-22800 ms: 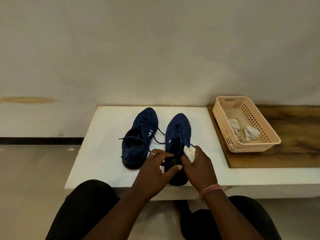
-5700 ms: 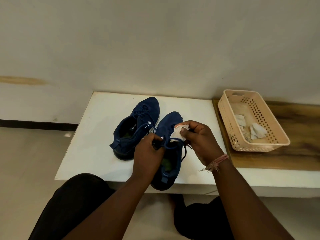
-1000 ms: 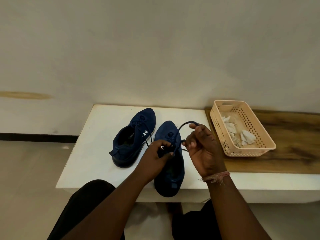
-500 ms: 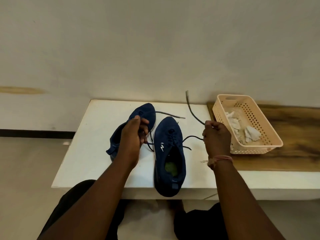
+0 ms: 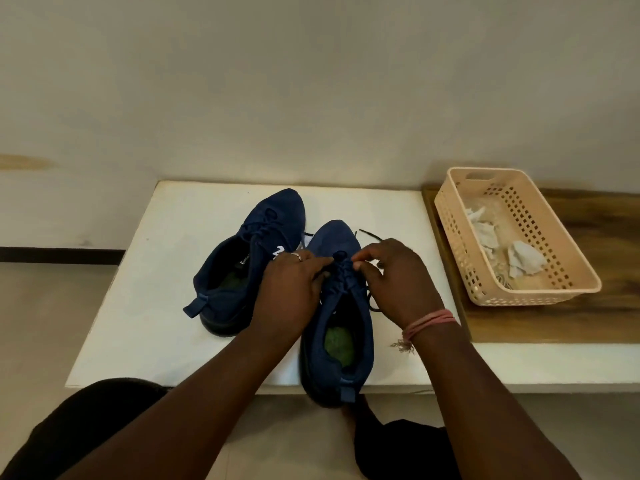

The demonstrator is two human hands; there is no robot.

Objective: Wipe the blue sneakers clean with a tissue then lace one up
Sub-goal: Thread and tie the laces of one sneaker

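Navy-blue knit covers both sneakers on the white table (image 5: 145,271), and we work on the nearer sneaker (image 5: 337,320), whose heel hangs just over the front edge between our knees. Our left hand (image 5: 291,292) rests against its left side, fingers reaching in to the lacing at the top of the tongue; whether they pinch the lace there we cannot tell. Our right hand (image 5: 398,282) sits on the other side, fingers curled in and pinching at the same knot of dark lace (image 5: 341,268), while a loose lace end (image 5: 369,233) trails on the table past the toe. The other sneaker (image 5: 249,265) lies just to the left, angled away, touching the back of our left hand. To the right, a peach plastic basket (image 5: 554,292) stands on a wooden board (image 5: 588,320) with crumpled tissues (image 5: 523,263) inside it.
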